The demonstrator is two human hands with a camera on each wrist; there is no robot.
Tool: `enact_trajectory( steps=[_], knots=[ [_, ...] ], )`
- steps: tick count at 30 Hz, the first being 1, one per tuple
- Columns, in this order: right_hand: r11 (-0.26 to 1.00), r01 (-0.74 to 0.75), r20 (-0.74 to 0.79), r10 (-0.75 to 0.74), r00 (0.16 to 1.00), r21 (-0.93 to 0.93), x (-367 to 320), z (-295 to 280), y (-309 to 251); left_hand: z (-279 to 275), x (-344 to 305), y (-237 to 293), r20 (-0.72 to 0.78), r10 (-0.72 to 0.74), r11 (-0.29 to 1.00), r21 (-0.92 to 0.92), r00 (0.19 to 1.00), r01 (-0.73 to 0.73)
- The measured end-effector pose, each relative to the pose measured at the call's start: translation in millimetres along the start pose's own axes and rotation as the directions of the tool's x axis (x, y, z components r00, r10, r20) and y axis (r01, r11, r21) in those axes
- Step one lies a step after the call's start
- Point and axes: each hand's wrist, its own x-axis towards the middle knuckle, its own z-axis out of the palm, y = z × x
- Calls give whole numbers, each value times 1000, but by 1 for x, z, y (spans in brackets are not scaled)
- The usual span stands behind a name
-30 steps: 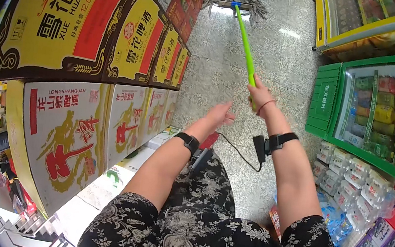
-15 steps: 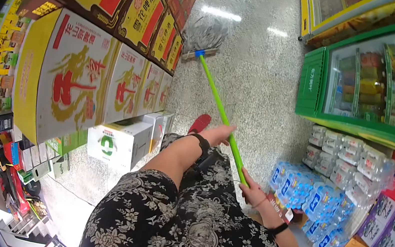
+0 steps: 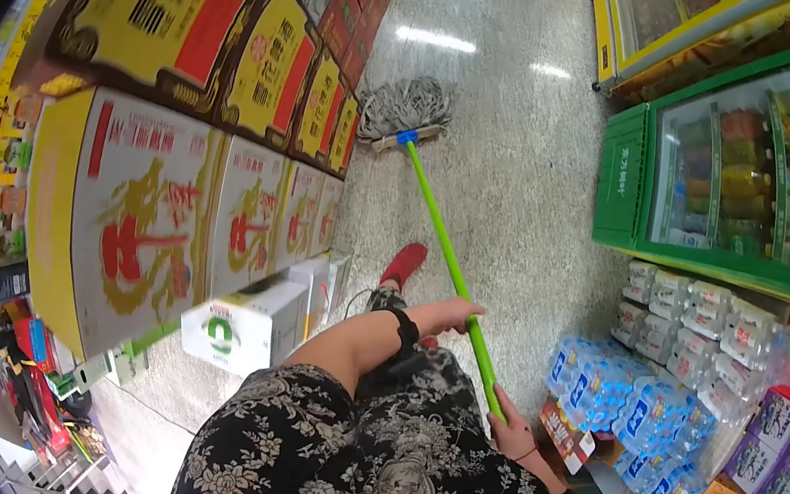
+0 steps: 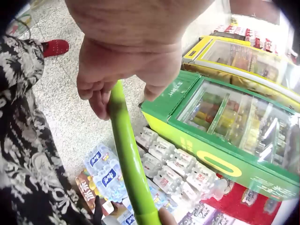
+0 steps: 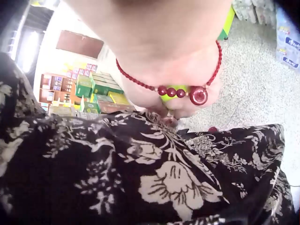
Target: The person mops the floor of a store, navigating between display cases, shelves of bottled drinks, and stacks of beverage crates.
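On the speckled floor (image 3: 515, 183), the mop (image 3: 406, 112) lies near stacked boxes (image 3: 253, 212). Left hand (image 3: 451, 318) grips mid-pole, right hand (image 3: 512, 433) its near end; such wide spacing should steady each stroke.

The mop (image 3: 441, 215) rested with its head on the floor (image 3: 525, 184). Left of the mop stood stacked cartons (image 3: 146, 222), just beside its head. A shoe (image 3: 404, 266) was left of its handle. Right of the mop stood a drinks cooler (image 3: 622, 178), and bottle packs (image 3: 677, 327) lay right of its handle, nearer the person.
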Motion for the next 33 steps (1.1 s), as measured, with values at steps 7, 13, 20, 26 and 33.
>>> enact_trajectory(
  steps=[7, 13, 20, 26, 33],
  knots=[
    [982, 84, -57, -95, 994, -167, 215, -7, -175, -150, 51, 134, -385, 455, 848, -88, 803, -523],
    [988, 131, -156, -142, 977, -81, 333, -28, -266, -195, 38, 224, -359, 572, 804, 66, 738, -591],
    [986, 106, -206, -132, 970, -129, 303, -31, -192, -148, 41, 188, -275, 495, 869, 173, 824, -464],
    [996, -20, -188, 4, 982, -83, 152, -17, -51, -53, 57, 77, -62, 386, 912, 176, 920, -371],
    [991, -55, -183, 78, 980, 125, -55, 27, 129, 92, 25, -82, 201, 90, 927, 342, 975, -156]
  ],
)
